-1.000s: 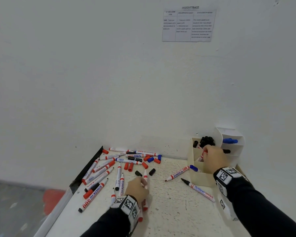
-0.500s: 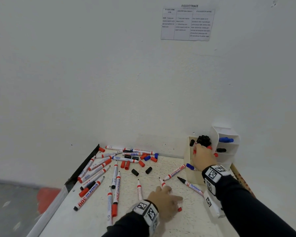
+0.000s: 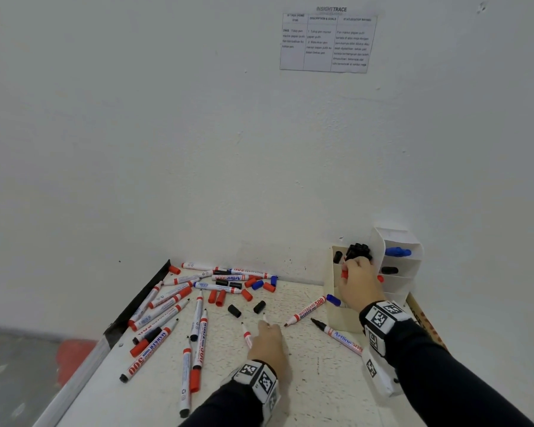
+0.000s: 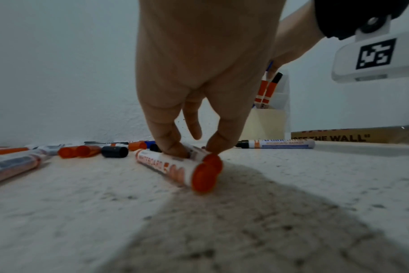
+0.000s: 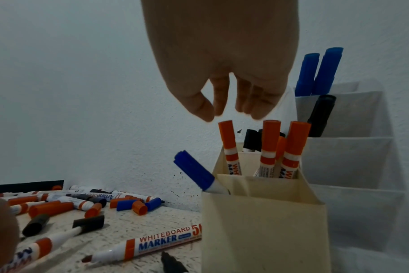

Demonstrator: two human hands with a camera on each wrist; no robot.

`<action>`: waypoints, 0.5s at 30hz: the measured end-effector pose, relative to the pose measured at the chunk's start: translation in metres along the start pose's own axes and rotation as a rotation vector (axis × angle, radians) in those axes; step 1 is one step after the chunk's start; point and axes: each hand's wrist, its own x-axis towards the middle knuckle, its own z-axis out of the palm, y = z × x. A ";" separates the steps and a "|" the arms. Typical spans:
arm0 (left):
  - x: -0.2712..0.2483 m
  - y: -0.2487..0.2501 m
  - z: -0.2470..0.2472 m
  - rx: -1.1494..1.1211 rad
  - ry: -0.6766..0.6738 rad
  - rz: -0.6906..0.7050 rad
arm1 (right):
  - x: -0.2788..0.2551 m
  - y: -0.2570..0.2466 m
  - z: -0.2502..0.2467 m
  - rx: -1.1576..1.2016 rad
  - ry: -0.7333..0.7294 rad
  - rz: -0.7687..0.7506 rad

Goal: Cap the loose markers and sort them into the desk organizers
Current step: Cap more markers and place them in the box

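My left hand (image 3: 264,329) is low on the table, and its thumb and forefinger pinch two red-ended markers (image 4: 175,168) that lie side by side. My right hand (image 5: 213,114) hangs over the cream organizer (image 5: 264,221), fingers loosely curled and holding nothing. It is just above a red-capped marker (image 5: 228,140) that stands in the organizer with two others. Beside it the white tiered organizer (image 5: 348,162) holds blue markers (image 5: 320,72) and a black one (image 5: 321,116). Several loose markers (image 3: 167,303) and loose caps (image 3: 216,297) lie at the left.
An uncapped whiteboard marker (image 3: 305,312) and an uncapped Artline marker (image 3: 339,335) lie in front of the cream organizer (image 3: 342,318). A black strip (image 3: 142,300) edges the table on the left. A brown cardboard box (image 3: 426,325) sits at the right, against the wall.
My right hand lowered a red-capped marker into the cream organizer and let go of it. My left hand shifted right, lay flat, then came forward onto two markers.
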 end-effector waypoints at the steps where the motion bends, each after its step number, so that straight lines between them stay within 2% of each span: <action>1: 0.001 -0.004 -0.002 -0.010 0.013 -0.018 | 0.000 -0.003 0.000 0.007 0.046 -0.033; 3: 0.002 -0.011 -0.008 -0.048 0.027 -0.050 | -0.001 -0.013 -0.002 0.108 0.133 -0.117; 5: 0.005 -0.021 -0.016 -0.077 0.052 -0.079 | 0.000 -0.027 -0.004 0.229 0.112 -0.207; 7: 0.010 -0.033 -0.025 -0.097 0.074 -0.108 | 0.002 -0.045 0.002 0.311 -0.018 -0.227; 12: 0.021 -0.058 -0.034 -0.169 0.071 -0.165 | 0.006 -0.081 0.037 0.345 -0.449 -0.104; 15: 0.023 -0.064 -0.036 -0.249 0.114 -0.179 | 0.008 -0.092 0.064 0.294 -0.574 -0.072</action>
